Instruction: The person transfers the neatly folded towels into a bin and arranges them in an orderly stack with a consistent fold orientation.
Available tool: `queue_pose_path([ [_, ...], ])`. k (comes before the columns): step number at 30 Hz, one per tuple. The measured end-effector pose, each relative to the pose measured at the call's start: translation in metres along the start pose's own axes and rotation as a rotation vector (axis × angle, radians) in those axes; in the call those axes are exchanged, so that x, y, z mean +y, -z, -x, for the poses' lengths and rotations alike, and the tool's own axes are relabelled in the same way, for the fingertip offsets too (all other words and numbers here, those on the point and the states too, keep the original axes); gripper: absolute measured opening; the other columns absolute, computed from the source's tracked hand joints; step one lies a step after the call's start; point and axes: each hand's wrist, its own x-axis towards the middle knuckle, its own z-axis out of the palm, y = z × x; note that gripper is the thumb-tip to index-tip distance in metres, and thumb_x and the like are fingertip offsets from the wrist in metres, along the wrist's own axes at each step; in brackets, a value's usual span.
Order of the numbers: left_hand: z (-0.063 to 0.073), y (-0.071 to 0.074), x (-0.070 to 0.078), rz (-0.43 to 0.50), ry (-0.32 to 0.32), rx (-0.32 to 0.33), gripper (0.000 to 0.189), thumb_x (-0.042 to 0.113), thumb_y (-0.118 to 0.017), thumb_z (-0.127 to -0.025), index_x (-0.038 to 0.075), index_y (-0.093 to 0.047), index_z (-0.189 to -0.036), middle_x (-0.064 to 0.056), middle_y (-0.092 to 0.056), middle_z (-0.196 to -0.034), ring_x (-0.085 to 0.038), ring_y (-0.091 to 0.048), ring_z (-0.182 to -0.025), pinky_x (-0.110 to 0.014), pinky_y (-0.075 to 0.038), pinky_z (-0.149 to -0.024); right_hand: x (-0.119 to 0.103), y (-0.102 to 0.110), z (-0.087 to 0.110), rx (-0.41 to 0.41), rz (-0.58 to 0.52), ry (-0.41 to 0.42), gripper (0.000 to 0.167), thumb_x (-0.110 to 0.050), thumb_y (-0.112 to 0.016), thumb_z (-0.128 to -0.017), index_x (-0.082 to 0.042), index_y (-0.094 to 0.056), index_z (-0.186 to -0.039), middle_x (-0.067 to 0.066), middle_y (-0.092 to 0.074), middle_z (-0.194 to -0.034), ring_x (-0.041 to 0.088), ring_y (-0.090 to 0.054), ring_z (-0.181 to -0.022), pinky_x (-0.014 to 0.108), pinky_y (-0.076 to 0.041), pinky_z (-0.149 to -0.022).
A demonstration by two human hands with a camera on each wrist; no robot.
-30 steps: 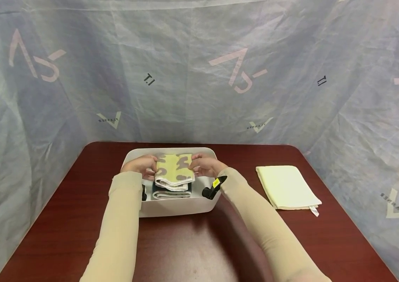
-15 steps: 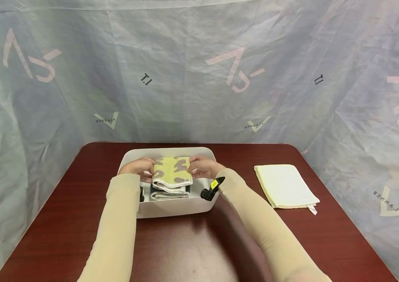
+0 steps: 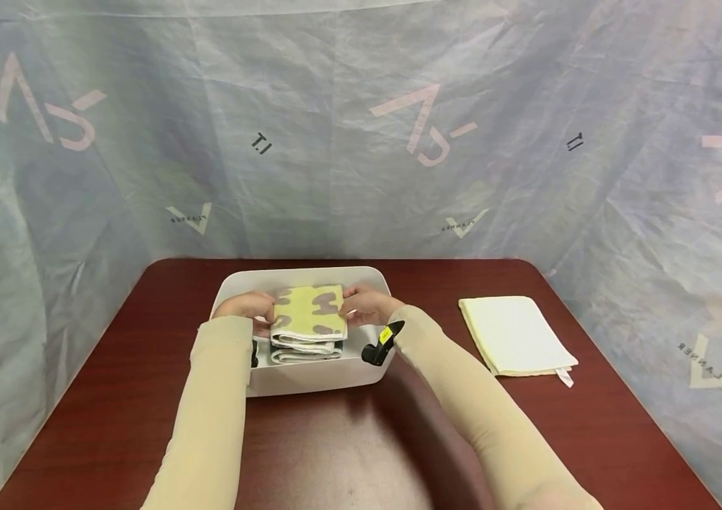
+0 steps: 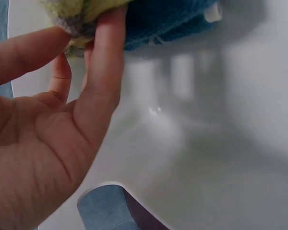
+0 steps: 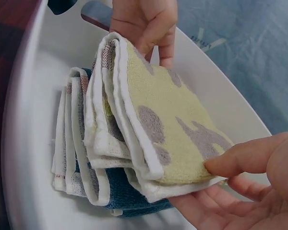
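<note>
A folded yellow towel (image 3: pixel 306 312) with grey patches and white edges lies over a folded blue towel (image 5: pixel 120 189) inside a white basin (image 3: pixel 309 382). My left hand (image 3: pixel 247 309) pinches the yellow towel's left side, thumb on top and fingers beneath. On the opposite side, my right hand (image 3: pixel 367 306) pinches it the same way, as the right wrist view shows close up. The left wrist view has the left hand (image 4: pixel 62 110) at the towel's edge, with the blue towel just beyond its fingers.
A folded pale cream towel (image 3: pixel 516 336) with a small white tag lies to the right on the dark red table (image 3: pixel 309 453). Grey printed sheeting (image 3: pixel 348 142) hangs behind the table and along both sides. The basin's wall surrounds both hands.
Both hands still hold the yellow towel, which has come slightly lower and nearer over the blue one. The camera view has shifted a little.
</note>
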Motion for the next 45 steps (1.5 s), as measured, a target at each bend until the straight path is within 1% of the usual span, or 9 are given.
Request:
queue_pose_path([
  [5, 0.001, 0.001, -0.001, -0.018, 0.019, 0.006, 0.07, -0.009, -0.044, -0.079, -0.004, -0.021, -0.145, -0.019, -0.012, -0.152, -0.018, -0.048, -0.083, -0.027, -0.047, -0.06, 0.0, -0.002, 0.0, 0.008, 0.015, 0.0, 0.034, 0.014, -0.053, -0.083, 0.0, -0.042, -0.112, 0.014, -0.055, -0.097, 0.022, -0.057, -0.073, 0.042, -0.052, -0.081],
  [8, 0.002, 0.001, 0.0, -0.007, 0.024, 0.004, 0.072, -0.009, -0.047, -0.082, -0.003, -0.014, -0.147, -0.019, -0.011, -0.152, -0.016, -0.05, -0.074, -0.028, -0.049, -0.062, 0.0, -0.002, 0.0, 0.015, 0.024, -0.011, 0.036, 0.014, -0.053, -0.084, -0.001, -0.039, -0.114, 0.014, -0.053, -0.097, 0.023, -0.057, -0.074, 0.042, -0.052, -0.083],
  [12, 0.002, 0.0, -0.001, -0.011, 0.026, 0.004, 0.07, -0.009, -0.048, -0.084, -0.004, -0.016, -0.146, -0.02, -0.012, -0.151, -0.015, -0.052, -0.072, -0.028, -0.051, -0.065, 0.001, -0.001, 0.0, 0.027, 0.046, -0.024, 0.037, 0.013, -0.055, -0.084, -0.002, -0.038, -0.114, 0.014, -0.053, -0.096, 0.023, -0.057, -0.074, 0.042, -0.051, -0.083],
  [17, 0.001, -0.001, -0.003, 0.013, 0.015, 0.029, 0.066, -0.01, -0.048, -0.082, -0.004, -0.024, -0.143, -0.023, -0.024, -0.144, -0.017, -0.053, -0.076, -0.028, -0.052, -0.068, 0.003, -0.002, 0.002, 0.034, 0.047, -0.036, 0.038, 0.012, -0.056, -0.083, -0.002, -0.037, -0.113, 0.013, -0.051, -0.094, 0.022, -0.055, -0.072, 0.043, -0.051, -0.083],
  [21, 0.003, -0.002, -0.003, 0.065, -0.003, 0.075, 0.058, -0.01, -0.048, -0.081, -0.003, -0.031, -0.137, -0.022, -0.036, -0.129, -0.018, -0.055, -0.078, -0.029, -0.054, -0.069, 0.003, -0.003, 0.004, 0.04, 0.035, -0.033, 0.038, 0.01, -0.057, -0.083, -0.002, -0.036, -0.113, 0.012, -0.05, -0.091, 0.022, -0.054, -0.07, 0.043, -0.051, -0.084],
  [25, 0.006, -0.002, -0.002, 0.116, -0.022, 0.115, 0.055, -0.011, -0.048, -0.081, -0.003, -0.034, -0.134, -0.021, -0.04, -0.121, -0.02, -0.056, -0.081, -0.03, -0.055, -0.073, 0.001, -0.003, 0.004, 0.046, 0.031, -0.027, 0.038, 0.007, -0.058, -0.083, -0.001, -0.037, -0.114, 0.011, -0.05, -0.088, 0.022, -0.055, -0.071, 0.042, -0.051, -0.083],
  [33, 0.014, 0.006, 0.002, 0.185, -0.044, 0.142, 0.062, -0.012, -0.045, -0.082, -0.004, -0.027, -0.141, -0.026, -0.025, -0.141, -0.03, -0.049, -0.106, -0.037, -0.05, -0.088, -0.006, -0.001, 0.007, 0.07, 0.016, -0.019, 0.037, 0.009, -0.055, -0.083, 0.0, -0.039, -0.115, 0.011, -0.05, -0.084, 0.024, -0.054, -0.073, 0.046, -0.047, -0.091],
  [42, 0.021, 0.012, 0.006, 0.277, -0.082, 0.145, 0.063, -0.012, -0.044, -0.086, -0.002, -0.022, -0.144, -0.023, -0.025, -0.142, -0.033, -0.045, -0.11, -0.038, -0.045, -0.095, -0.016, 0.002, 0.012, 0.104, -0.039, -0.002, 0.023, 0.006, -0.054, -0.086, -0.003, -0.045, -0.106, 0.012, -0.049, -0.085, 0.022, -0.053, -0.072, 0.044, -0.048, -0.09],
  [45, 0.022, 0.013, 0.008, 0.291, -0.099, 0.14, 0.065, -0.013, -0.044, -0.086, -0.001, -0.021, -0.145, -0.024, -0.023, -0.143, -0.036, -0.041, -0.115, -0.039, -0.045, -0.095, -0.019, 0.004, 0.014, 0.098, -0.067, 0.013, 0.03, 0.008, -0.052, -0.086, 0.001, -0.044, -0.115, 0.012, -0.048, -0.083, 0.02, -0.052, -0.069, 0.045, -0.046, -0.092],
])
